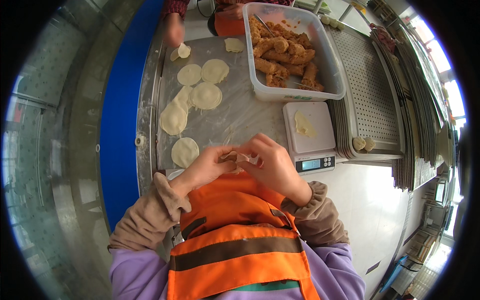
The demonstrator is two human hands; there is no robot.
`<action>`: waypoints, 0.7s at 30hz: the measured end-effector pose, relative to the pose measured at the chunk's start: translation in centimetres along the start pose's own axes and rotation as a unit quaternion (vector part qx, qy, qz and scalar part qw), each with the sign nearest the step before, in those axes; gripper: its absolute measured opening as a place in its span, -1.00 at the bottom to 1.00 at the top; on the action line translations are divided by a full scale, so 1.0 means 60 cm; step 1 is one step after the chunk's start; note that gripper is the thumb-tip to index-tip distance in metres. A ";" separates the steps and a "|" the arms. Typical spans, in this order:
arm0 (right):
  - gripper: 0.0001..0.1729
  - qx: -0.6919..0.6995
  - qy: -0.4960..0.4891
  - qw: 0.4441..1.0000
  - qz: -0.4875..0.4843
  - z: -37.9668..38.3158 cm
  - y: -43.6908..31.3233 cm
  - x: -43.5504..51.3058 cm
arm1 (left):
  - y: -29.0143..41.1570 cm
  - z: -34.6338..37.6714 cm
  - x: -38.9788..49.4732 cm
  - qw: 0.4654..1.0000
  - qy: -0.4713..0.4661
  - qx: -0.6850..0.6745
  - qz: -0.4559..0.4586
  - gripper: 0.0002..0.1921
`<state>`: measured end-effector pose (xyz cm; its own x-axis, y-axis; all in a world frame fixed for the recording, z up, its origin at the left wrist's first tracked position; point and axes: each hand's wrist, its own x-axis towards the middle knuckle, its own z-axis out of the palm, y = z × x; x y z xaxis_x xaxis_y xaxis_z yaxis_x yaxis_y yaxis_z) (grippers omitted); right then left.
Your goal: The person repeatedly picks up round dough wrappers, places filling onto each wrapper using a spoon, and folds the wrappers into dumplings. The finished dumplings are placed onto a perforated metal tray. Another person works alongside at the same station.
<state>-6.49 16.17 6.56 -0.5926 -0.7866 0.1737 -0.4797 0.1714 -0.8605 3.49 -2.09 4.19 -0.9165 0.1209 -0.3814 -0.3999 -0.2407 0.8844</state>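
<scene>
My left hand (210, 163) and my right hand (268, 161) meet at the table's near edge, fingers bent around a small filled dough wrapper (239, 159) that they partly hide. Round dough wrappers lie left of centre on the metal worktop (240, 112): a single one (185, 152) by my left hand, overlapping ones (173, 118) beyond it, and a stack (206, 96) farther off. A clear plastic tub (296, 90) holds orange-brown filling (288, 56) with metal utensils stuck in it. Between the tub and my right hand stands a digital scale (314, 144) with a torn dough piece (304, 124) on its plate.
Stacked perforated metal trays (369, 78) stand at the right, the top one bearing pleated buns (364, 143) at its near corner. More tray stacks (420, 97) rise behind. Across the worktop, a co-worker's hand (174, 32) is over a folded wrapper (180, 52). A blue panel (123, 93) runs along the left.
</scene>
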 end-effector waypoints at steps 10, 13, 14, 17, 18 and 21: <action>-0.83 -0.073 0.049 0.993 -0.075 0.012 -0.002 -0.006 | -0.002 0.004 0.005 0.984 0.072 -0.161 0.016 -0.76; -0.86 0.013 0.054 0.997 0.056 0.015 -0.001 -0.009 | -0.011 0.004 0.006 0.989 0.076 -0.124 0.020 -0.74; -0.86 0.036 0.044 0.995 0.081 0.014 0.001 -0.008 | -0.013 0.003 0.007 0.990 0.080 -0.111 0.014 -0.73; -0.84 0.001 0.015 1.000 -0.011 0.009 0.007 -0.004 | -0.013 -0.001 0.007 0.996 0.058 -0.065 0.000 -0.69; -0.83 -0.034 0.012 0.997 -0.064 0.009 0.007 -0.003 | -0.012 -0.002 0.007 0.997 0.054 -0.060 -0.012 -0.69; -0.86 -0.031 0.028 0.993 -0.110 0.008 0.007 -0.003 | -0.007 -0.003 0.007 0.999 0.029 -0.036 -0.016 -0.69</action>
<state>-6.27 16.07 5.96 -0.5027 -0.7756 0.3818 -0.6400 0.0370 -0.7675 3.26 -2.10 3.62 -0.9018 0.0738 -0.4258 -0.4268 -0.3069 0.8507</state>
